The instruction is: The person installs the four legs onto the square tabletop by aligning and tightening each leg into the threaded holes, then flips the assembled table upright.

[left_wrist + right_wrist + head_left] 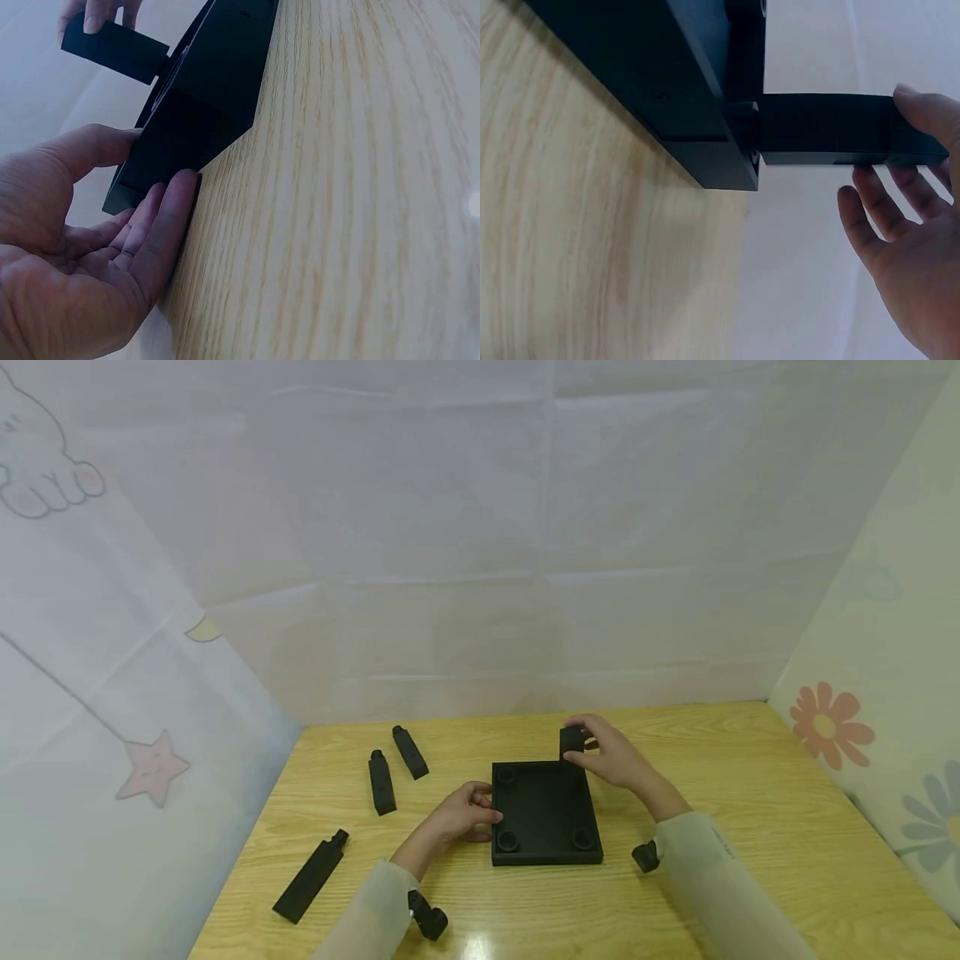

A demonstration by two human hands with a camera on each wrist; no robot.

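Observation:
A black square tabletop [542, 806] with a raised rim lies underside up on the wooden table, a round socket [507, 841] showing at each of three corners. My left hand [459, 814] grips its left side, thumb at the rim and fingers against the side wall in the left wrist view. At the far right corner, my right hand [613, 753] holds a black table leg [817, 127] upright by its upper end, between thumb and fingers. The leg's lower end meets the corner socket in the right wrist view, which hides the joint.
To the left on the wooden table [675, 893] lie three more black legs: two at the back [410, 752] [382, 783] and one nearer the front [310, 877]. Each has a narrower knobbed end. A pale cloth wall [480, 610] stands behind the table's back edge.

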